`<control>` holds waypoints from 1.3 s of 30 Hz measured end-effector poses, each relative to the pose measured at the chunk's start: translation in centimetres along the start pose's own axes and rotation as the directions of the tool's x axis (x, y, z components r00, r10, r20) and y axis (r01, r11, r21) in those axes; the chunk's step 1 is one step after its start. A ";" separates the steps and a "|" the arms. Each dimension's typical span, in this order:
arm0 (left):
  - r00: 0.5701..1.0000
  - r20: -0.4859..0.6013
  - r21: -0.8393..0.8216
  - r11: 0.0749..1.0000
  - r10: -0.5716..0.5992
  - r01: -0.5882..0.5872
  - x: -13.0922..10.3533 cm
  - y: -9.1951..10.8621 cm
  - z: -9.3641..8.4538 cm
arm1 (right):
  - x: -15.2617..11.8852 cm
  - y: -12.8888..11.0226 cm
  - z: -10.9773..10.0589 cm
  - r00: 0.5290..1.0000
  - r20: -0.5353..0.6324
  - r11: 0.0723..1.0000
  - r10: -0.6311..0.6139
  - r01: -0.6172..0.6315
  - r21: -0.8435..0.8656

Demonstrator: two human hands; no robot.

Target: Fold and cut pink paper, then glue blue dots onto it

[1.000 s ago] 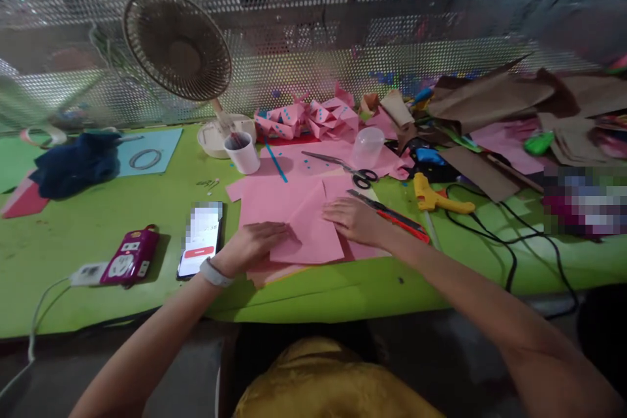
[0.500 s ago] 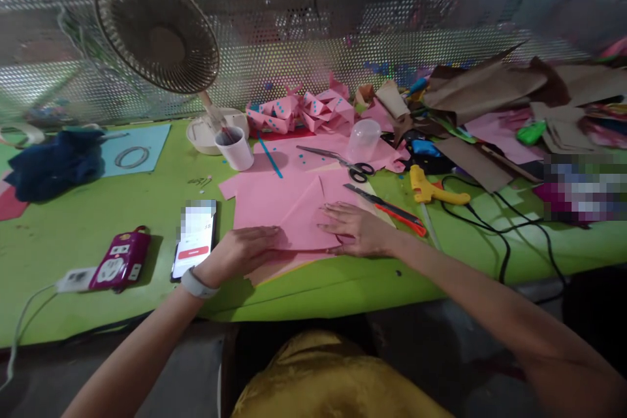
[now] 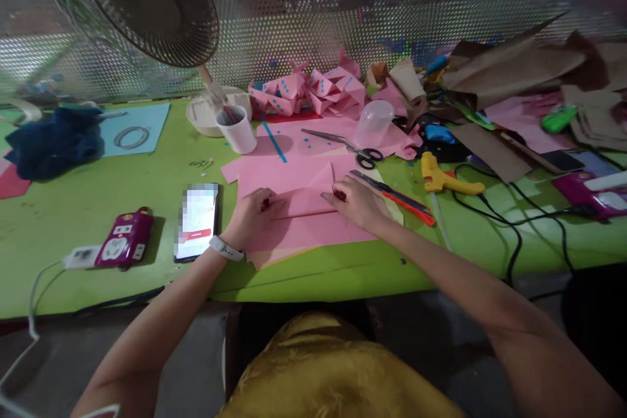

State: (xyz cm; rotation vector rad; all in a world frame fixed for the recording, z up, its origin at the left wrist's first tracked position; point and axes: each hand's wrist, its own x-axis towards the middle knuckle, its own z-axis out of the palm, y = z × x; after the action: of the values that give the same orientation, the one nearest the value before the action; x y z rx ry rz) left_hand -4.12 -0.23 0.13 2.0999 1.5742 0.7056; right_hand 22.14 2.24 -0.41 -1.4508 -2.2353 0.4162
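A folded pink paper [image 3: 306,204] lies over larger pink sheets [image 3: 313,230] on the green table, its near edge slightly raised. At its left end my left hand [image 3: 255,212] is closed, fingers curled on the paper. My right hand [image 3: 355,201] pinches the right end of the same paper, with its fingertips bent. A pointed pink flap stands out behind the paper between the hands. Beyond my right hand are a red cutter knife [image 3: 396,197] and black-handled scissors [image 3: 343,144].
Left of my hands are a phone [image 3: 200,219] and a purple power socket [image 3: 125,238]. Behind stand a white cup [image 3: 238,130], a fan [image 3: 157,6], a clear plastic cup [image 3: 375,123] and folded pink pieces [image 3: 313,91]. A yellow glue gun [image 3: 441,179] with cables lies right.
Both hands have moved away from the table's near edge and curled from flat fingers into a grip. The near edge of the paper has moved back with them, baring the pink sheet beneath. The view has shifted.
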 end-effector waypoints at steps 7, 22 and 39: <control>1.000 -0.018 0.015 1.000 0.017 -0.017 0.1 -0.1 0.3 | -0.4 0.1 0.1 1.000 0.012 1.000 0.014 -0.014 -0.023; 0.980 -0.153 0.297 0.952 0.126 -0.076 -1.2 1.8 0.2 | -0.6 0.4 0.0 0.999 0.027 0.999 0.019 -0.017 -0.050; 0.894 0.245 0.407 0.797 0.375 -0.446 -4.9 3.9 4.4 | -0.6 0.9 0.6 0.999 -0.001 0.998 -0.035 0.035 -0.049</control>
State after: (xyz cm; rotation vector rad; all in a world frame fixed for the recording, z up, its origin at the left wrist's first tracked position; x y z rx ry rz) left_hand 0.41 -6.09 -1.63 2.8238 1.2915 0.3008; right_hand 22.74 2.07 -1.43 -1.4336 -2.2805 0.3506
